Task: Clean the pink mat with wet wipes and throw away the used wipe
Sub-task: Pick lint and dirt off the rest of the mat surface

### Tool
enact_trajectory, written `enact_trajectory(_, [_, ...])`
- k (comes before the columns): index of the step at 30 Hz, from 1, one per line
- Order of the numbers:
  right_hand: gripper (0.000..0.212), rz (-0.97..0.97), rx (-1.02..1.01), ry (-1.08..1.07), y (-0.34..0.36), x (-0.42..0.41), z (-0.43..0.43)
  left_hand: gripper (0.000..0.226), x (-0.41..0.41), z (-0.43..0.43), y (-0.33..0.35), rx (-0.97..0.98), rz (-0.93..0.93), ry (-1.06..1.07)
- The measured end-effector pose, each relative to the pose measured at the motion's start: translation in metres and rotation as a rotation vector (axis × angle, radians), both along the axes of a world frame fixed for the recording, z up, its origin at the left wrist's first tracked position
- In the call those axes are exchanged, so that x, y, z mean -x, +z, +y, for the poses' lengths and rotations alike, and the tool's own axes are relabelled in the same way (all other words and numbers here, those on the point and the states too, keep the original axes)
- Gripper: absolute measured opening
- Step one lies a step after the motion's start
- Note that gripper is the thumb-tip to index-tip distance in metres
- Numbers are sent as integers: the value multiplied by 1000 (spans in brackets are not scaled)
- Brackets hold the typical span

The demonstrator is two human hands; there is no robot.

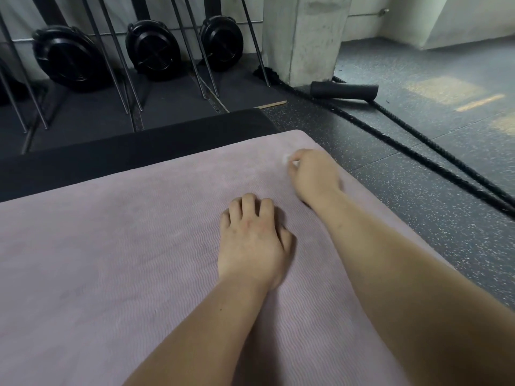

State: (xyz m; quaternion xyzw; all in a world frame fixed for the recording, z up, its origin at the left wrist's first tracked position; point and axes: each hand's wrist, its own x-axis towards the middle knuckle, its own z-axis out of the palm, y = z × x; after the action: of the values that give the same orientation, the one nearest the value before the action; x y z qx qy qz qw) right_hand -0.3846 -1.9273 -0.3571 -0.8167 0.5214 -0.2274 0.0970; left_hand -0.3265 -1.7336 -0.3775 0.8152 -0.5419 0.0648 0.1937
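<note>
1. One pink mat (125, 260), one white wipe (285, 159), two hands; far off, three black round units (152, 48), one black roller (344, 91).
2. The mat lies flat on the speckled floor (418, 218), ribbed with fine wavy lines.
3. The right hand (315, 176), near the mat's far right corner, pinches the wipe, mostly hidden in its curled fingers.
4. The left hand (250, 240) rests on the mat mid-right, fingers loosely bent, holding nothing.

Matt ribbed foam pink mat (111, 246) on speckled rubber floor (418, 162); rough concrete pillar (306, 37).
</note>
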Motion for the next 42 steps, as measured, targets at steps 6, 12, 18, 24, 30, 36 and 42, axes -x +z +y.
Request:
enact_trajectory(6, [19,-56,103,26,-13,-16,23,37,-2,-1,5,-53,28,-6])
enact_trajectory(12, [14,-60,134,10,-10,-14,30,30,-35,-30,19,-115,-11,-72])
enact_trajectory(18, [21,-91,128,8,-16,-14,17,21,-41,-39,2,52,-85,-57])
enact_trajectory(24, [20,57,125,-139,-6,2,-18,34,-46,-39,0,24,-53,-82])
enact_trajectory(30, [16,2,-137,-445,5,35,-61,39,-47,-42,-2,-9,-54,-117])
enact_trajectory(36, [29,15,-33,-64,5,-32,-15,35,-46,-43,-1,8,-50,-115])
enact_trajectory(42, [26,103,14,137,8,-49,-13,32,-46,-42,-1,9,-46,-103])
